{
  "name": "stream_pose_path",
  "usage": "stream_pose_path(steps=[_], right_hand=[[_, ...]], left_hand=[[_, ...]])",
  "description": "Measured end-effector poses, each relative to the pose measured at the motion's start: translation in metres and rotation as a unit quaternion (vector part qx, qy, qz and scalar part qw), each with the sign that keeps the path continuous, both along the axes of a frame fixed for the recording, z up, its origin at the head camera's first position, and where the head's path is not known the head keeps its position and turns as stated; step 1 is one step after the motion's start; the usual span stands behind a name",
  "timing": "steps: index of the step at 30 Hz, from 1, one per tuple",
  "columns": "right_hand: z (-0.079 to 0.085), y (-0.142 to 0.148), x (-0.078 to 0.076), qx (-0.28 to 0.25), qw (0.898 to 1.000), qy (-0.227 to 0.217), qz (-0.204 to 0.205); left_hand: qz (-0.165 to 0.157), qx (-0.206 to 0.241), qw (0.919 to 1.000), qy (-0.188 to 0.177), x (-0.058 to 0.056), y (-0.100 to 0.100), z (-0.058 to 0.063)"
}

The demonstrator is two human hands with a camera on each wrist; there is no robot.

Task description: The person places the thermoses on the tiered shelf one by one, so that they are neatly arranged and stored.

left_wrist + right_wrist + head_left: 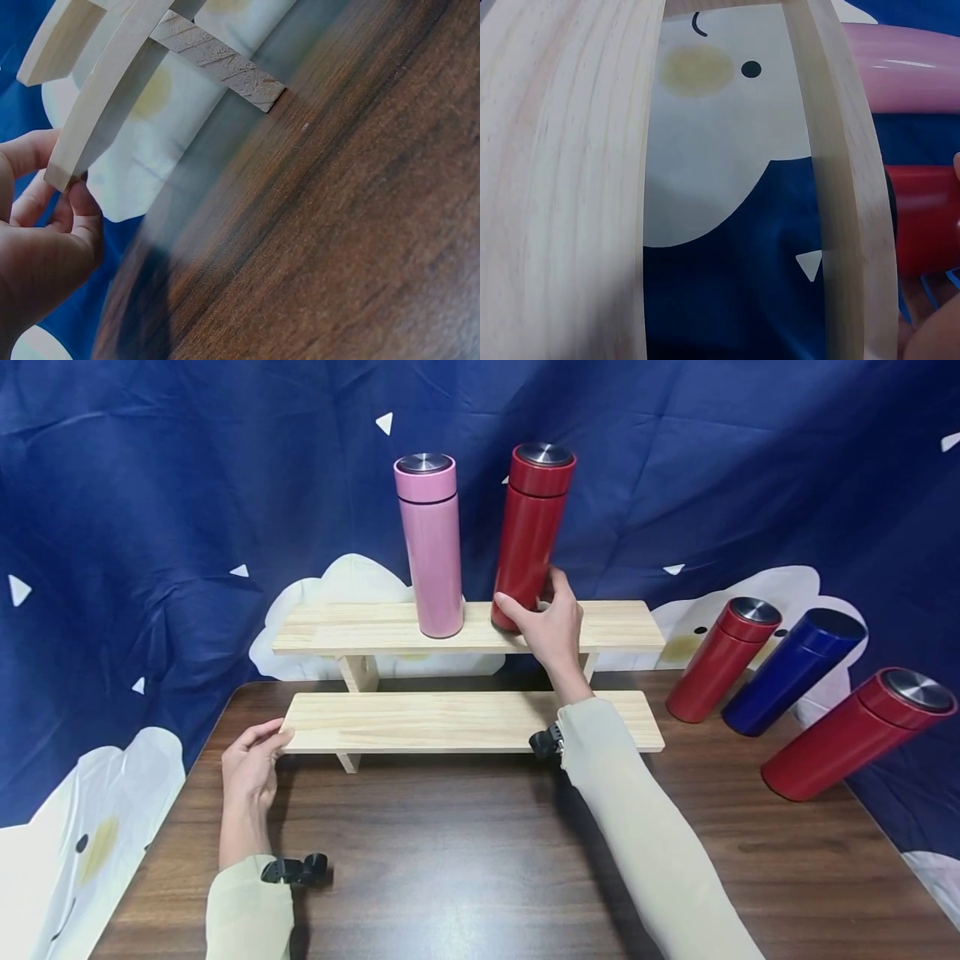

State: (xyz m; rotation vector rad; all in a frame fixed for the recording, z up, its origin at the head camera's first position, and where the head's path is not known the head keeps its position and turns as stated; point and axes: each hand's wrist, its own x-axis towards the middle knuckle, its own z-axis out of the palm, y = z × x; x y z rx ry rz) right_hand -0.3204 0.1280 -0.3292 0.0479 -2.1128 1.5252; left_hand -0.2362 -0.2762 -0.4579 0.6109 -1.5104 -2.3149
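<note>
A two-tier wooden rack (pixel 465 722) of pale boards stands at the back of the table. My right hand (pixel 553 625) grips a red thermos (pixel 531 535) low on its body, at the upper board. In the right wrist view the base of that red thermos (pixel 930 217) is right at the upper board's edge. To its left a pink thermos (pixel 432 552) stands upright on the same board. My left hand (pixel 251 760) pinches the left end of the lower board, thumb on one face and fingers beneath, as the left wrist view shows of the hand (pixel 52 217).
On the table to the right of the rack stand a shorter red thermos (pixel 716 668), a blue thermos (pixel 787 677) and a larger red thermos (pixel 847 739). A dark blue cloth (pixel 187 485) with white patterns hangs behind the brown wooden table (pixel 450 843).
</note>
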Motion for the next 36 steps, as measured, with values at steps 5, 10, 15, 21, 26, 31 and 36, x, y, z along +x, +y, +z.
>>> stream_pose_path(steps=[5,10,15,21,26,31,36], right_hand=[[-0.0018,0.0006,-0.0016,0.001,1.000,-0.001,0.000],[-0.0029,0.0009,-0.0022,0.001,1.000,-0.004,0.001],[-0.0030,0.0006,-0.0024,0.005,1.000,-0.014,0.001],[-0.0028,-0.0009,-0.0025,0.004,1.000,-0.019,0.003],[-0.0033,-0.0012,-0.0034,0.005,1.000,-0.020,0.005],[-0.0030,-0.0014,-0.0046,0.010,1.000,-0.024,0.007],[-0.0020,-0.0023,-0.0031,0.011,1.000,-0.028,0.011]], left_hand=[[-0.001,-0.010,0.9999,-0.006,0.0003,-0.0001,-0.0001],[-0.002,-0.002,1.0000,-0.005,0.0003,-0.0003,-0.0003],[-0.003,0.009,0.9999,-0.003,0.0002,-0.0004,0.0000],[-0.001,0.009,0.9999,-0.005,-0.0002,-0.0009,0.0000],[0.000,0.006,1.0000,-0.005,-0.0003,-0.0007,0.0002],[0.001,0.005,1.0000,-0.002,-0.0003,-0.0002,0.0001],[0.006,0.011,0.9999,0.004,0.0001,0.0001,-0.0005]])
